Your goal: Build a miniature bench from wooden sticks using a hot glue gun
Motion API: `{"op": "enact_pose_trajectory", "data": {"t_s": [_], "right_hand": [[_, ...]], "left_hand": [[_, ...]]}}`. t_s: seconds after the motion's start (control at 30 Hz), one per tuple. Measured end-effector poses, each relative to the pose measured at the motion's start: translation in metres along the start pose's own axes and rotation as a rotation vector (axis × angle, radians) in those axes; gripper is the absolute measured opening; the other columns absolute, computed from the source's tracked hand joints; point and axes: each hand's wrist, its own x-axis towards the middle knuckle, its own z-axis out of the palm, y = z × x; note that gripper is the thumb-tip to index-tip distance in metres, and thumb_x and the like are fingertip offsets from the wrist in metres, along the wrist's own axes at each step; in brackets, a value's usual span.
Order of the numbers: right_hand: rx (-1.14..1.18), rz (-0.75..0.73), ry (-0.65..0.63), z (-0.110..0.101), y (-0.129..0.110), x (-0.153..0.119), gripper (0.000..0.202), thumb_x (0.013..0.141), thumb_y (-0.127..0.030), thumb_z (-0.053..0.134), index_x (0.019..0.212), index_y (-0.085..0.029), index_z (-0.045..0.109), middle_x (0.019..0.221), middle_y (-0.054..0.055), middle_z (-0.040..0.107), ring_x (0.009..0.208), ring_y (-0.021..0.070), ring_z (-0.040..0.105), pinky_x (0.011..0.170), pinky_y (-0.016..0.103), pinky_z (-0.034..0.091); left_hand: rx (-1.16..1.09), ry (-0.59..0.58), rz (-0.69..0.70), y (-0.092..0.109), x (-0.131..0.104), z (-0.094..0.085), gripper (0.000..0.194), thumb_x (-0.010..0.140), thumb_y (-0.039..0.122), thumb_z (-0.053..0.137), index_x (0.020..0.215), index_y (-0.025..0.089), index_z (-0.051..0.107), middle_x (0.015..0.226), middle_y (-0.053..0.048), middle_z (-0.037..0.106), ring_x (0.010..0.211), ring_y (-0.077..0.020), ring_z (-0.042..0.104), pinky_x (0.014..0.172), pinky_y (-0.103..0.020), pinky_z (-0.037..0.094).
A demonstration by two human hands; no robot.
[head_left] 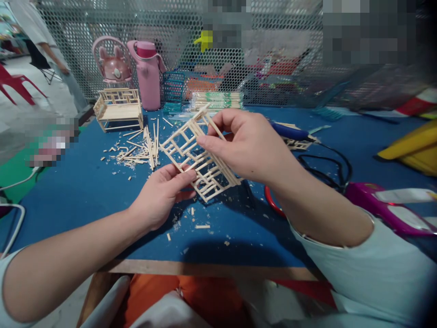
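Centrally, above the counter, I hold the wooden-stick lattice frame tilted: left hand pinching its 8 o'clock edge, right hand pinching at 1 o'clock, presumably to spare thin joints.

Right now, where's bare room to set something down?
Two patches of the blue table look bare: left, between the loose sticks and the table's left edge, beyond your left forearm; and right, between the black cable and the yellow object. It's crowded at back left, around the stick bench and pink bottle; scraps lie below the stick frame you hold.
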Motion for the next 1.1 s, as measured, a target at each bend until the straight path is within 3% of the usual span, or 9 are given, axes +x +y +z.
{"op": "enact_pose_trajectory", "data": {"t_s": [0.77, 1.0, 1.1], "right_hand": [[-0.014, 0.031, -0.001, 0.0006, -0.0026, -0.001, 0.016, 0.073, -0.021, 0.062, 0.063, -0.017, 0.05, 0.061, -0.003, 0.047, 0.06, 0.0099, 0.041, 0.058, 0.027, 0.034], [-0.009, 0.068, 0.035, 0.0012, -0.0021, 0.0003, 0.016, 0.074, -0.021, 0.061, 0.063, -0.018, 0.049, 0.06, -0.003, 0.046, 0.059, 0.0098, 0.04, 0.058, 0.026, 0.034], [0.033, 0.07, 0.064, 0.0027, 0.0007, 0.0014, 0.018, 0.075, -0.022, 0.061, 0.063, -0.018, 0.047, 0.061, -0.003, 0.045, 0.059, 0.01, 0.04, 0.058, 0.026, 0.035]], "left_hand": [[-0.02, 0.058, 0.003, -0.0002, -0.0009, 0.0017, 0.013, 0.072, 0.022, 0.069, 0.076, 0.015, 0.058, 0.069, 0.002, 0.06, 0.059, -0.0062, 0.056, 0.059, -0.02, 0.05], [0.02, -0.006, -0.018, 0.0011, -0.0017, 0.0016, 0.018, 0.067, 0.018, 0.072, 0.08, 0.017, 0.06, 0.072, 0.003, 0.061, 0.064, -0.0069, 0.058, 0.063, -0.02, 0.049], [0.018, 0.043, 0.022, 0.0014, -0.002, 0.0018, 0.016, 0.066, 0.021, 0.072, 0.074, 0.016, 0.06, 0.069, 0.002, 0.061, 0.064, -0.0076, 0.058, 0.063, -0.02, 0.049]]}}
